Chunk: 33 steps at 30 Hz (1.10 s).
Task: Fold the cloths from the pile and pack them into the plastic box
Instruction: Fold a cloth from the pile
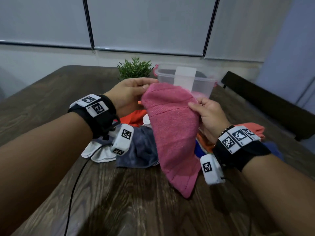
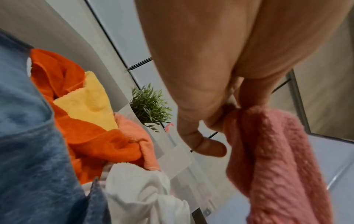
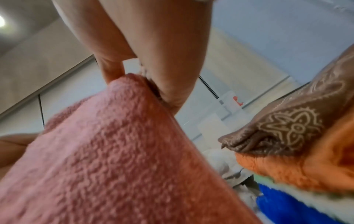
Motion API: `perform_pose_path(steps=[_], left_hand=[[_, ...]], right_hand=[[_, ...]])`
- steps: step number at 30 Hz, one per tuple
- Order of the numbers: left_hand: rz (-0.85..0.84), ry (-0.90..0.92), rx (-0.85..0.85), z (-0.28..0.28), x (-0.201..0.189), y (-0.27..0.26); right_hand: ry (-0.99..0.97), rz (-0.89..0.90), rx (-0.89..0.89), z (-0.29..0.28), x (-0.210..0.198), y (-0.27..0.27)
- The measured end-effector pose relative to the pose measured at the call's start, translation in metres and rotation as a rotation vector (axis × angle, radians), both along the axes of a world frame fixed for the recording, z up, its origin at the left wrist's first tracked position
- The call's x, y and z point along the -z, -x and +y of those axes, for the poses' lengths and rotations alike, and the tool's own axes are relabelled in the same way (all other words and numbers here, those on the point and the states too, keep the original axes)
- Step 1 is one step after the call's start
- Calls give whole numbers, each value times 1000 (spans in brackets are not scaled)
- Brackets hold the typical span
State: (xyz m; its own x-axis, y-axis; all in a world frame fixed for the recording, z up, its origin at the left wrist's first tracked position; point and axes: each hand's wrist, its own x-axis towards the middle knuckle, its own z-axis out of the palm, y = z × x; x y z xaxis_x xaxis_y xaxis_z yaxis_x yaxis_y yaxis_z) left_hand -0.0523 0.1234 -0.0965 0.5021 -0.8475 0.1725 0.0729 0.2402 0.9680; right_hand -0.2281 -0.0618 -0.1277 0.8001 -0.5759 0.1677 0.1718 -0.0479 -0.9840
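Above the dark wooden table (image 1: 136, 193), your left hand (image 1: 129, 92) and right hand (image 1: 209, 114) each pinch a top corner of the pink terry cloth (image 1: 172, 133); pull it taut and square before folding toward the clear plastic box (image 1: 201, 82).

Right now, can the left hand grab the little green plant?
Probably not yet: the left hand is near the plant with nothing between, but it pinches the pink towel and would need to let go.

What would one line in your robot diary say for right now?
step: folding | left hand: pinches pink cloth | right hand: pinches it | plastic box: open
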Motion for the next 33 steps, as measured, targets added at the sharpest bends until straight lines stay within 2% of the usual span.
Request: perform_pose_path(steps=[4, 8, 10, 11, 14, 18, 22, 27, 29, 33], left_hand=[[-306, -172, 12, -1, 15, 7], [-799, -427, 49, 3, 26, 9], [-944, -561, 84, 6, 29, 8], [-962, -604, 78, 9, 32, 9], [-806, -595, 95, 10, 45, 13], [-648, -639, 167, -5, 61, 29], [-130, -494, 165, -15, 69, 38], [-10, -383, -175, -25, 55, 32], [62, -369, -236, -31, 46, 30], [23, -464, -350, -38, 38, 30]], right_hand=[[90, -41, 38, -5, -2, 3], [136, 25, 23, 0, 6, -2], [86, 51, 26, -1, 9, -3], [58, 59, 21, -3, 10, -3], [10, 52, -55, 1, 10, 1], [67, 29, -97, 10, 11, -4], [127, -3, -54, 7, 9, -7], [270, 76, 90, -12, 16, -5], [255, 77, 105, -13, 16, -5], [331, 34, 56, -4, 16, -4]])
